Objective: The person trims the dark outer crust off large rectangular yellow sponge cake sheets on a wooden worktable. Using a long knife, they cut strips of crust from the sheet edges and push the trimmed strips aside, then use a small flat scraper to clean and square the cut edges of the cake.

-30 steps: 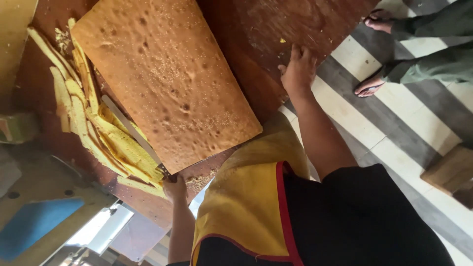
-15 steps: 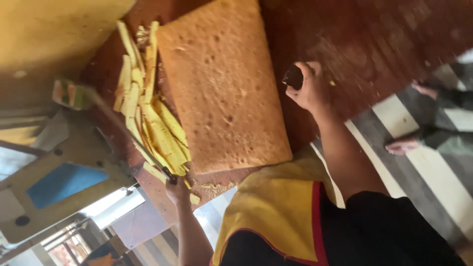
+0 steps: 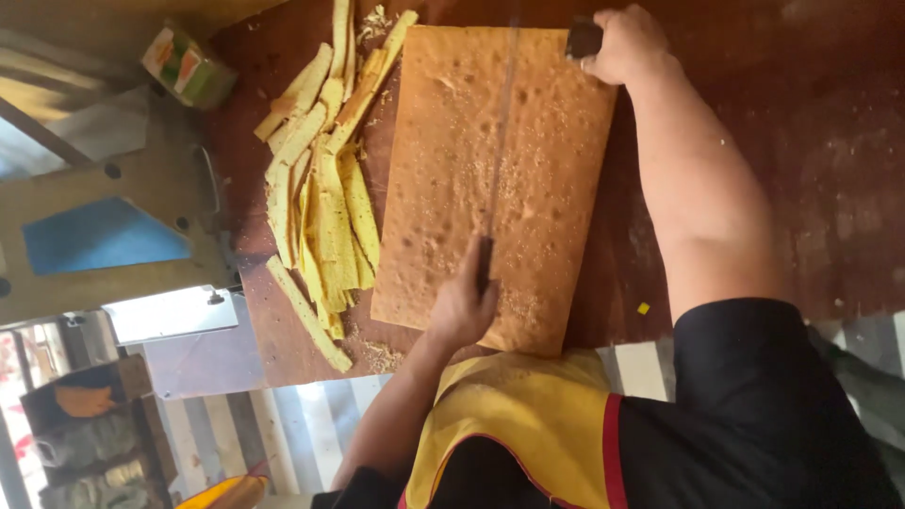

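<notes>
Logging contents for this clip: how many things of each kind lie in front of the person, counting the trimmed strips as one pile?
Sponge slab: 1
Long knife: 1
Pile of yellow strips: 1
Small carton: 1
Dark object in the right hand: 1
Total: 5

One large rectangular sponge cake slab (image 3: 490,179) lies on the table (image 3: 754,113), with one long knife (image 3: 498,160) across it. Beside it sits one heap of yellow crust strips (image 3: 320,188), too many and overlapped to count, and one small carton (image 3: 187,68).
</notes>
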